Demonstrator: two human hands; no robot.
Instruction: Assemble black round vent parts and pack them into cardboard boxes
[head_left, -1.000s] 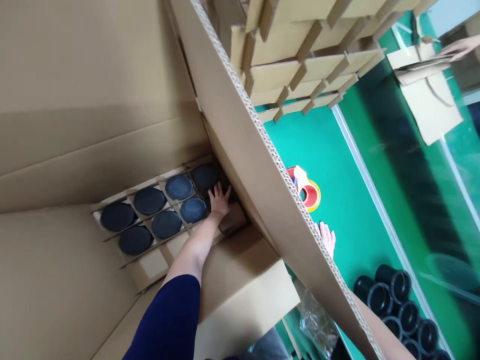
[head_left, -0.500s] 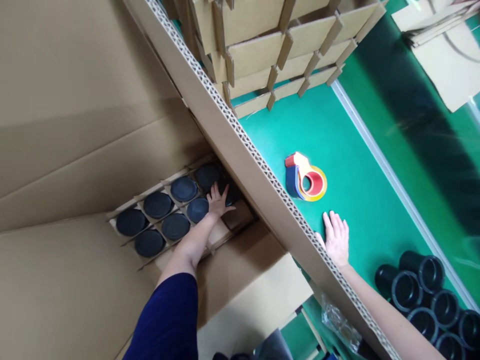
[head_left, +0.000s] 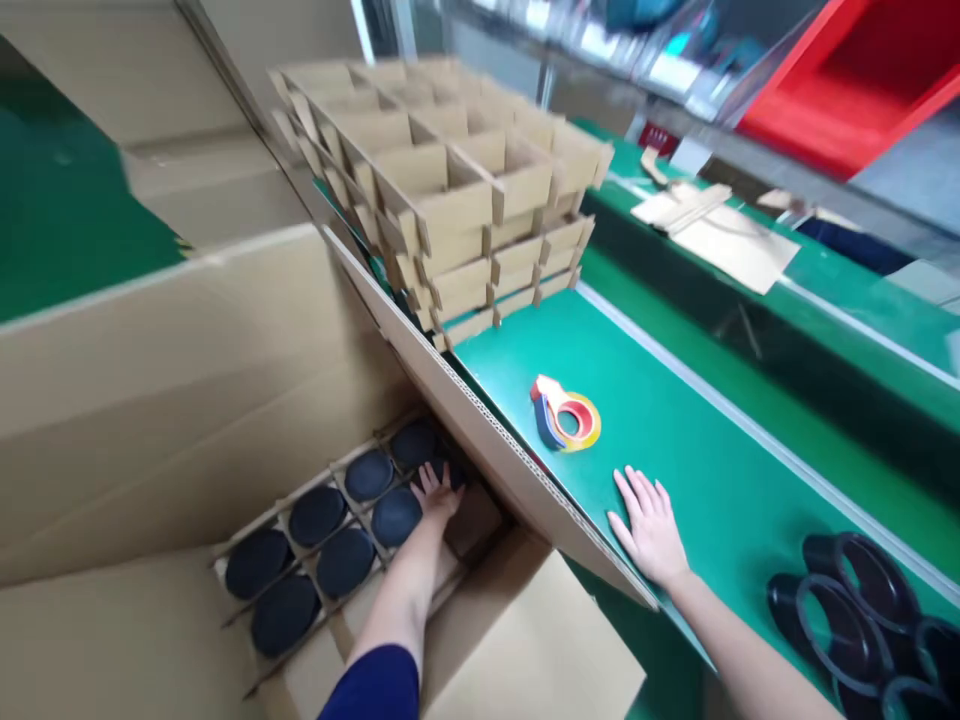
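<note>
Deep inside a large cardboard box, my left hand reaches down with fingers spread over the far right end of a cardboard divider grid. Black round pieces sit in several of its cells, and the one beneath my hand is partly hidden. My right hand lies flat on the green tabletop, just outside the box wall, fingers apart and holding nothing. Beyond its fingertips lies a red and blue tape dispenser with a yellow-edged roll.
A stack of cardboard divider grids stands at the back of the table. Black hollow cylinders cluster at the lower right. Flat cardboard pieces lie beyond a pale strip, below a red bin.
The view has tilted up, bringing the red bin and the tops of the stacked grids into sight. Both hands keep nearly the same places; my right hand's thumb now shows clear of the box wall.
</note>
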